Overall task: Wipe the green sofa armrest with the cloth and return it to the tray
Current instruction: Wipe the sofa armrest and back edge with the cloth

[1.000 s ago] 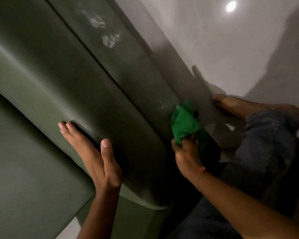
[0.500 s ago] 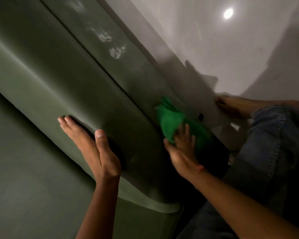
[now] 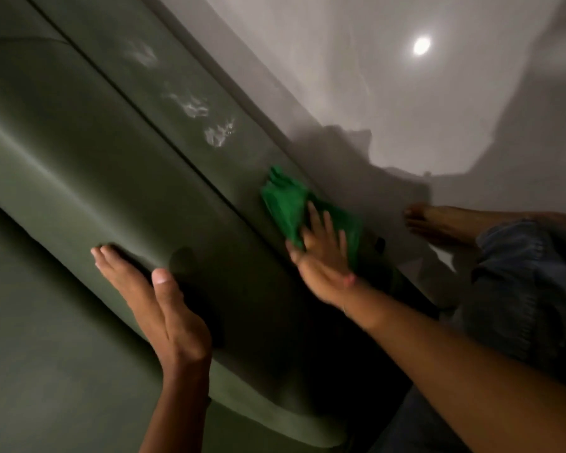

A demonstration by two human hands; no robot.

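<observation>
Head view. Item: green cloth (image 3: 286,204), flat on the sofa armrest (image 3: 190,178), pinned under my right hand (image 3: 321,253), fingers spread, palm pressing, not clenched. White smudges (image 3: 209,125) lie far-left of the cloth, along the armrest's long axis. Left hand (image 3: 157,299): flat, holding nothing, braced nearer. Tray: not visible.

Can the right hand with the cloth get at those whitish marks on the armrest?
Probably yes. The right hand presses the cloth flat on the armrest; the whitish marks lie further along the same panel, nothing between.
</observation>
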